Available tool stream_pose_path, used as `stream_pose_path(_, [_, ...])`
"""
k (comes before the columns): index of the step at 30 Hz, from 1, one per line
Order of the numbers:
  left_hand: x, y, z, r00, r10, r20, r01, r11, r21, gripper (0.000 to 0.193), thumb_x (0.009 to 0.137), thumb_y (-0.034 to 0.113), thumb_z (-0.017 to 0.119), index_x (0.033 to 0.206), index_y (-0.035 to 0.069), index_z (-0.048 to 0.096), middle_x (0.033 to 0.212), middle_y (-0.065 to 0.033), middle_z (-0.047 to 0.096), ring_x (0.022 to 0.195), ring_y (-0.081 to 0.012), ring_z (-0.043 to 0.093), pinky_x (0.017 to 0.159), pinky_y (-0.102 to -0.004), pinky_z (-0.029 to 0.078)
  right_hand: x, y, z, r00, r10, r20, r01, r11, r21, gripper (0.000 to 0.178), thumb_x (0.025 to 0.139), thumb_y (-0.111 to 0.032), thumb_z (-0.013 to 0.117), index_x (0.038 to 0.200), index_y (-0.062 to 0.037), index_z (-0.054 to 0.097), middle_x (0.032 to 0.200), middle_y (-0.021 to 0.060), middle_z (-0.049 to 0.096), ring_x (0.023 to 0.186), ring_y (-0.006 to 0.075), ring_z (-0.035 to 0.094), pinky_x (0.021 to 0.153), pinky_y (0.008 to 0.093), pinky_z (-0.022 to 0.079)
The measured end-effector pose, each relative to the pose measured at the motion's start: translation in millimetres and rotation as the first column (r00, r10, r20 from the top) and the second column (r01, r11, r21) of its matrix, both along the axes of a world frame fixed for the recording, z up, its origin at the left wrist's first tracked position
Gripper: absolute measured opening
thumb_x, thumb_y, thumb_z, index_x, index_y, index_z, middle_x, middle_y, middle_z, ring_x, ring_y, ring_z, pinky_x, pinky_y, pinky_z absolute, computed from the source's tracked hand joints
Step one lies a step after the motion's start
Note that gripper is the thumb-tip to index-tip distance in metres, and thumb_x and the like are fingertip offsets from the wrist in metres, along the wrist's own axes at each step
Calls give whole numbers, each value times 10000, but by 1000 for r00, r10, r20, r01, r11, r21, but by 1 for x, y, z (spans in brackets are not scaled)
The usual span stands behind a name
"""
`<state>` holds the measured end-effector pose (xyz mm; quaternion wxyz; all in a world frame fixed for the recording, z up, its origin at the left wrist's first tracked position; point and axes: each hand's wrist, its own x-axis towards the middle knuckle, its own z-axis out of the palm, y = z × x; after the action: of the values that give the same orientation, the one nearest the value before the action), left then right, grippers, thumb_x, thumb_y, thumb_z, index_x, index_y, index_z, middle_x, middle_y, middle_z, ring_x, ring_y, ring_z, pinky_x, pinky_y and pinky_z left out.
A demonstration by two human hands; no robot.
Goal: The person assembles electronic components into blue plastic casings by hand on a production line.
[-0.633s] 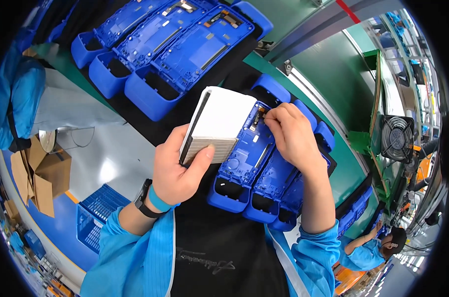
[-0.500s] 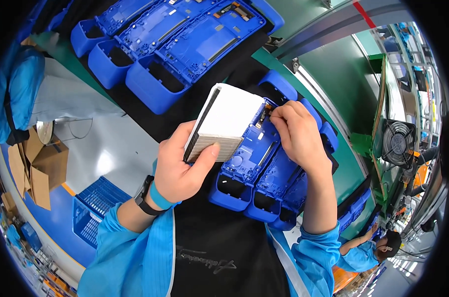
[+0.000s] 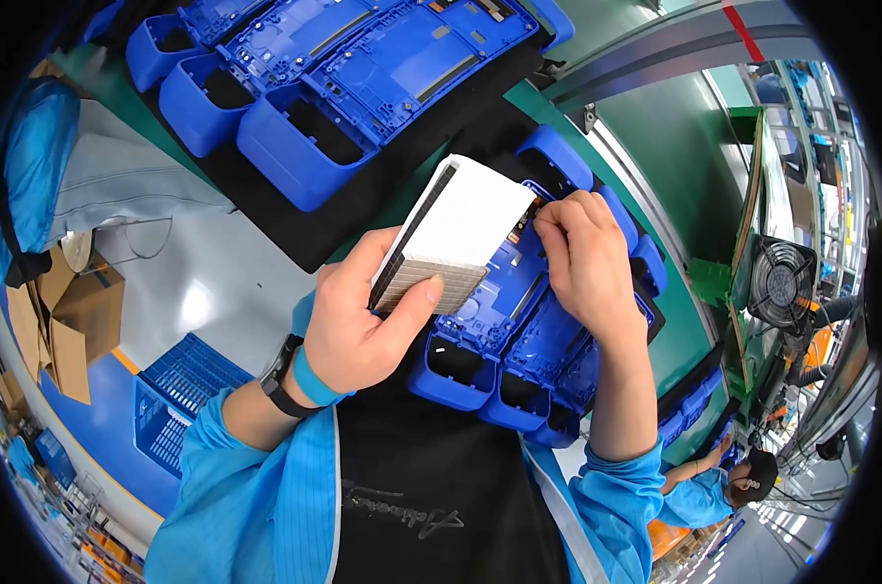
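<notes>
A white sheet (image 3: 470, 209) with rows of grey strips (image 3: 426, 282) on its lower part is gripped by my left hand (image 3: 358, 326), the thumb lying over the strips. Beneath and beside it lies a blue plastic housing (image 3: 504, 292), part of its surface hidden by the sheet. My right hand (image 3: 589, 263) is over the housing's far end, thumb and forefinger pinched together beside a small dark part (image 3: 521, 226). Whatever is between those fingertips, if anything, is too small to make out.
More blue housings (image 3: 402, 73) stand in a row on the black mat at the far left. A fan (image 3: 783, 282) is at the right. A blue crate (image 3: 183, 389) and a cardboard box (image 3: 90, 316) sit on the floor. A co-worker (image 3: 713, 487) works at lower right.
The sheet in my left hand has shifted slightly to the right and covers more of the housing. My right hand stays pinched at nearly the same spot. The whole view has shifted a little.
</notes>
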<state>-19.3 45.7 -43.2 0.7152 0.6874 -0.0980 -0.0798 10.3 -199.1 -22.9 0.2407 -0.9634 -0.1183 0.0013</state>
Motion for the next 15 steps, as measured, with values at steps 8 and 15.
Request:
stream_pose_path(8, [0, -1, -1, 1000, 0, -3, 0, 1000, 14, 310, 899, 57, 662, 1169, -63, 568, 984, -165, 739, 877, -214, 736, 766, -298, 562, -1, 2, -2, 1000, -1, 24, 1, 1000, -13, 37, 851, -19, 636, 870, 11, 626, 846, 133, 601, 818, 317, 561, 749, 392, 472])
stream_pose_path(15, [0, -6, -2, 999, -46, -14, 46, 999, 0, 325, 897, 59, 665, 1181, -63, 563, 987, -174, 735, 877, -230, 739, 763, -303, 562, -6, -5, 0, 998, -59, 31, 56, 993, 106, 47, 866, -8, 649, 908, 10, 643, 887, 115, 632, 792, 260, 597, 725, 343, 488])
